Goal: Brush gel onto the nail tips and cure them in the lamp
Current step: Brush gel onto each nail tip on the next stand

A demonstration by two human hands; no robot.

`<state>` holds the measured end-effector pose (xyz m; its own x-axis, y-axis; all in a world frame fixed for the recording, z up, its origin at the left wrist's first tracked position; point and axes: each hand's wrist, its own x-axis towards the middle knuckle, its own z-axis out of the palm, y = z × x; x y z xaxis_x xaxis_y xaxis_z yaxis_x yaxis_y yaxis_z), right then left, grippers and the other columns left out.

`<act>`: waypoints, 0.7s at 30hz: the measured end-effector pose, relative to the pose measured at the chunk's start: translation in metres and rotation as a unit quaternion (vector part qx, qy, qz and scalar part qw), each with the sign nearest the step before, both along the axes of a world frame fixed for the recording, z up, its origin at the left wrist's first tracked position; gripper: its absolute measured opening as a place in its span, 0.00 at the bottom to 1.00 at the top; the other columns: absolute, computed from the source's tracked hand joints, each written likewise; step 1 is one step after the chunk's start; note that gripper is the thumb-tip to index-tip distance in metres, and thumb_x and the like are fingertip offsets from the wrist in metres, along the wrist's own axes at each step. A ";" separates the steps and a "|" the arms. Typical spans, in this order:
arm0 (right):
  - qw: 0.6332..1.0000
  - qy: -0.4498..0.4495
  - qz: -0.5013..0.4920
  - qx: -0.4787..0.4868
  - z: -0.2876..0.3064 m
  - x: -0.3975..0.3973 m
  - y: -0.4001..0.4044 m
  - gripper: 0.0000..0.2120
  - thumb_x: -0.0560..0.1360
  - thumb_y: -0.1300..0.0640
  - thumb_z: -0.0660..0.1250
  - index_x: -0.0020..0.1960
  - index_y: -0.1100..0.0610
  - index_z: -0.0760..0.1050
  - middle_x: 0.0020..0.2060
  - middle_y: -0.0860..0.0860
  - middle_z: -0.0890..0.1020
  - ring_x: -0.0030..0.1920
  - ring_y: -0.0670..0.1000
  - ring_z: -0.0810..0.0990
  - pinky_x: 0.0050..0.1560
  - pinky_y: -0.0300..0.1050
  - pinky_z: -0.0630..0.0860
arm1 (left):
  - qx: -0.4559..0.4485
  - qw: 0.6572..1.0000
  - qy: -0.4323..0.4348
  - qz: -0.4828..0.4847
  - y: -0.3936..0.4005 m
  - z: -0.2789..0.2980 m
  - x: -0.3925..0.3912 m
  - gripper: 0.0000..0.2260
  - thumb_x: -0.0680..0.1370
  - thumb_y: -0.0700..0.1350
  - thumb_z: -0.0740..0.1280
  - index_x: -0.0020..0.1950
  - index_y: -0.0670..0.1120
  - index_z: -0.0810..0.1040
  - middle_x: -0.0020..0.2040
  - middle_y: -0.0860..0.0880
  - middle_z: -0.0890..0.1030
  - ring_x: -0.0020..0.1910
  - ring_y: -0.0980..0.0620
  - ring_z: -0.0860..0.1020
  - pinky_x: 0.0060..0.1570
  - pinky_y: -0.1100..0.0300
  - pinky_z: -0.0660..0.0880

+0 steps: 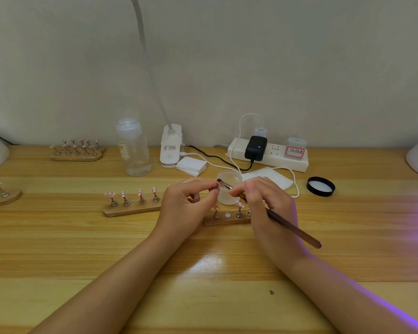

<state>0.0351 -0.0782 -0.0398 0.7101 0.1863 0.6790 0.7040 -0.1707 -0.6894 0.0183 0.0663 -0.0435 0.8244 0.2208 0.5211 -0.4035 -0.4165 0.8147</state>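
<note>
I am mid-coat: my right hand (263, 201) pinches the gel brush (292, 229), my left hand (188, 203) pinches one nail tip's stand (214, 188). The other tips on the near wooden holder (223, 220) wait (its white spot looks vacant), and I judge curing not begun.

We held a brown brush (292, 227) in our right hand (266, 203), its tip at a nail tip stand (218, 185) that our left hand (186, 203) pinched, gel jar (228, 191) just behind our fingers.
</note>
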 end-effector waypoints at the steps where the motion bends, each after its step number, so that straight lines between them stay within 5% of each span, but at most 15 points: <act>1: 1.000 0.001 0.001 0.001 -0.001 0.000 0.000 0.15 0.76 0.49 0.53 0.38 0.47 0.76 0.35 0.41 0.79 0.42 0.42 0.77 0.44 0.36 0.72 | -0.001 1.000 0.002 0.001 0.000 0.000 0.000 0.16 0.71 0.36 0.70 0.40 0.59 0.80 0.36 0.67 0.80 0.27 0.60 0.66 0.33 0.73 0.66; 13: 1.000 -0.007 -0.006 0.030 -0.001 0.001 -0.008 0.18 0.77 0.51 0.52 0.38 0.54 0.78 0.33 0.45 0.79 0.39 0.40 0.77 0.40 0.28 0.69 | 0.006 1.000 -0.003 0.002 -0.001 0.002 -0.001 0.18 0.71 0.35 0.70 0.40 0.61 0.79 0.34 0.68 0.79 0.28 0.57 0.65 0.32 0.74 0.65; 21: 1.000 -0.007 -0.003 0.010 -0.003 0.003 -0.005 0.19 0.77 0.50 0.53 0.38 0.54 0.79 0.34 0.45 0.80 0.39 0.42 0.78 0.41 0.34 0.72 | 0.034 0.999 -0.010 0.003 -0.003 0.000 -0.001 0.17 0.70 0.35 0.71 0.39 0.60 0.79 0.33 0.66 0.79 0.26 0.58 0.65 0.30 0.73 0.64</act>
